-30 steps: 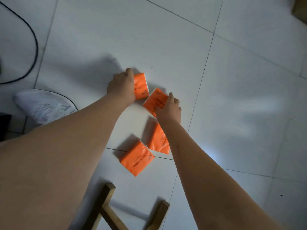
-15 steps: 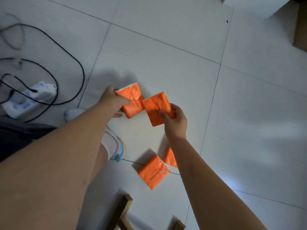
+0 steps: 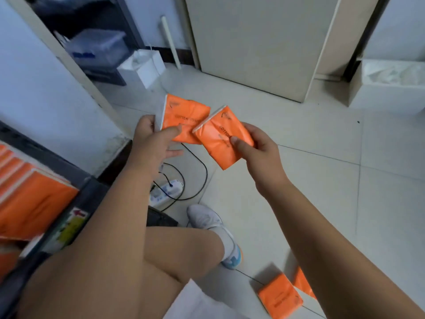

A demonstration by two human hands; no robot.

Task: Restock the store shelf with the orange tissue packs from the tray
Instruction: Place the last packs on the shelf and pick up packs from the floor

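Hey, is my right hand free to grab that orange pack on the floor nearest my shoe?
Probably not yet. The right hand grips another orange pack. Nothing covers the floor pack, so the way down looks free once that hand is emptied.

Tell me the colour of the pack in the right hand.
The pack is orange with dark lettering; head view.

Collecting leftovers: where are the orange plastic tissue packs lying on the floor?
Head view, bottom right: one orange tissue pack lies on the white tiled floor right of the white sneaker, a second pack beside it half hidden by the right forearm.
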